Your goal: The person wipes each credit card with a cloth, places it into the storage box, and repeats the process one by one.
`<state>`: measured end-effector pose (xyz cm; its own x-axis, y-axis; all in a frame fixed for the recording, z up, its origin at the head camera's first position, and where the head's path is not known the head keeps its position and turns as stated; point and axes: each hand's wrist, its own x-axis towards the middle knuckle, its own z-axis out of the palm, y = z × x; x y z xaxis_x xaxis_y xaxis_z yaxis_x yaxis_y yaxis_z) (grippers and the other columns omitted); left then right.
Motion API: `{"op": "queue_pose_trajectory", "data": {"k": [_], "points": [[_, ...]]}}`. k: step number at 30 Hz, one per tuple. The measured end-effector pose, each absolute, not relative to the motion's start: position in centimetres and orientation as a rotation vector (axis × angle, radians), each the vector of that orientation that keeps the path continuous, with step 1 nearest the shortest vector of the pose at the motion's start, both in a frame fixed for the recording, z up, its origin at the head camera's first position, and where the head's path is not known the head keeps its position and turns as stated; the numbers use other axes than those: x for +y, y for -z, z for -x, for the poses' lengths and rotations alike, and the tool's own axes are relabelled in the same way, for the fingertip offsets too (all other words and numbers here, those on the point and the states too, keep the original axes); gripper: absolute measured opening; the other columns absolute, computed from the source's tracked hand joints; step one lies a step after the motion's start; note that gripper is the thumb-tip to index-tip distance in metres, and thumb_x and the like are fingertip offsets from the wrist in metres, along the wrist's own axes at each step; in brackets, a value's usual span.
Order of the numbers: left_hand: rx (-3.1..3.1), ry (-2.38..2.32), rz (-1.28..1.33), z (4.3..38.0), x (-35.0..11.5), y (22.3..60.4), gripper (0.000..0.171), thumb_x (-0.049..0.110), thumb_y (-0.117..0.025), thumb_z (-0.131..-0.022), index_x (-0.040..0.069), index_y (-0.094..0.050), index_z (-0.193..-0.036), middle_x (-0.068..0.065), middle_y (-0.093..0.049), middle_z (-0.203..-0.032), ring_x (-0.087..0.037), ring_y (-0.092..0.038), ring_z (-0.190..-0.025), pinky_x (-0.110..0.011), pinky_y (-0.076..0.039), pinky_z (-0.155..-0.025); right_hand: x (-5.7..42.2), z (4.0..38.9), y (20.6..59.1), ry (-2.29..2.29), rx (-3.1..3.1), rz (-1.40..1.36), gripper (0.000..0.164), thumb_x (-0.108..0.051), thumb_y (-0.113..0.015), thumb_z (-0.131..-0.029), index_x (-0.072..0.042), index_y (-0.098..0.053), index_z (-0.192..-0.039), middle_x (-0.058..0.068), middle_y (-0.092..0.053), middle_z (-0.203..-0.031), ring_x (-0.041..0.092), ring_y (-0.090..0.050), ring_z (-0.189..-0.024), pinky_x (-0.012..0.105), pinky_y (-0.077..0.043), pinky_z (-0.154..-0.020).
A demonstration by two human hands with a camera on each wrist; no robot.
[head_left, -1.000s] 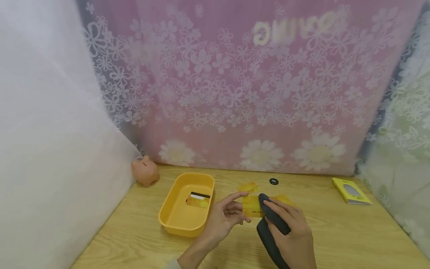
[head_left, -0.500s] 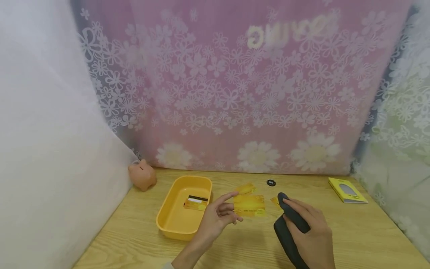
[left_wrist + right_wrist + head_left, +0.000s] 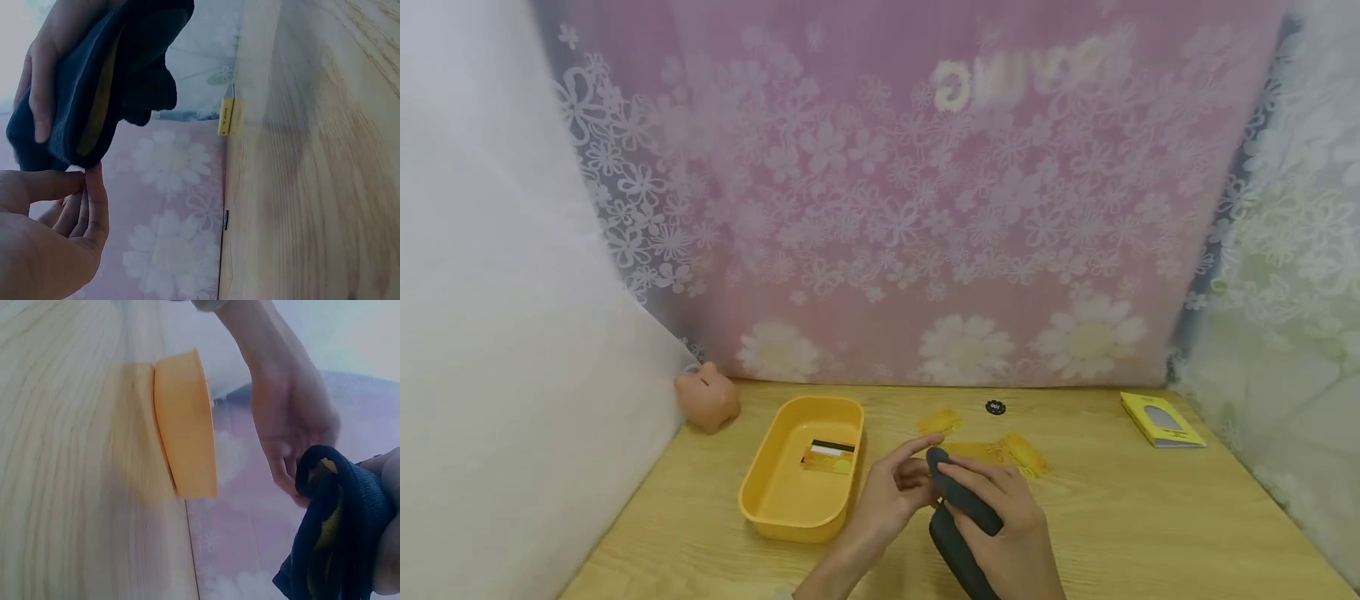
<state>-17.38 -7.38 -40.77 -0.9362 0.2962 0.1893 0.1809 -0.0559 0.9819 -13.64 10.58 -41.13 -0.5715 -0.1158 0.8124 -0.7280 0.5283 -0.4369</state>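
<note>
My right hand [image 3: 1011,521] grips a folded dark cloth [image 3: 966,500], bunched between thumb and fingers. My left hand [image 3: 887,496] pinches a gold bank card between thumb and fingertips. In the head view the cloth covers nearly all of this card. A yellow strip of the card [image 3: 100,103] shows inside the cloth's fold in the left wrist view, just above the left fingertips. Other gold cards [image 3: 1022,454] lie on the table beyond the hands, with one more card [image 3: 940,421] further left. Both hands are raised above the tabletop.
Left of the hands stands a yellow tray [image 3: 756,492] with cards [image 3: 829,458] inside. An orange piggy bank [image 3: 707,398] sits at the back left. A black poker chip [image 3: 996,407] lies at the back, and a yellow booklet [image 3: 1161,421] at the right.
The cloth moved off the card to the right, baring its gold face, then came back left over it. The left hand kept its pinch on the card. The view shifted slightly.
</note>
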Motion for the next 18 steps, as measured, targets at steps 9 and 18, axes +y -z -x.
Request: {"op": "queue_pose_trajectory", "data": {"k": [9,18], "points": [[2.129,-2.161,-0.505,16.7,-7.2,40.7,0.054,0.002,-0.07,-0.097,0.03,-0.064,-0.142,-0.006,-0.076,-0.117,-0.021,-0.073,-0.098,-0.033,-0.061,-0.086,9.2,13.2,41.4,-0.952,-2.025,-0.63,0.074,0.009,-0.095,-0.064,-0.026,-0.076,-0.126,-0.007,-0.069,-0.132,0.01,-0.056,-0.101,0.024,-0.057,-0.082],[2.123,-2.186,-0.533,16.9,-7.4,40.8,0.056,-0.001,-0.069,-0.096,0.027,-0.063,-0.143,-0.012,-0.075,-0.109,-0.02,-0.073,-0.089,-0.037,-0.063,-0.082,11.1,13.6,41.2,-0.886,-2.057,-0.562,0.079,0.011,-0.095,-0.06,-0.026,-0.076,-0.127,-0.006,-0.07,-0.129,0.014,-0.057,-0.104,0.007,-0.043,-0.093]]}}
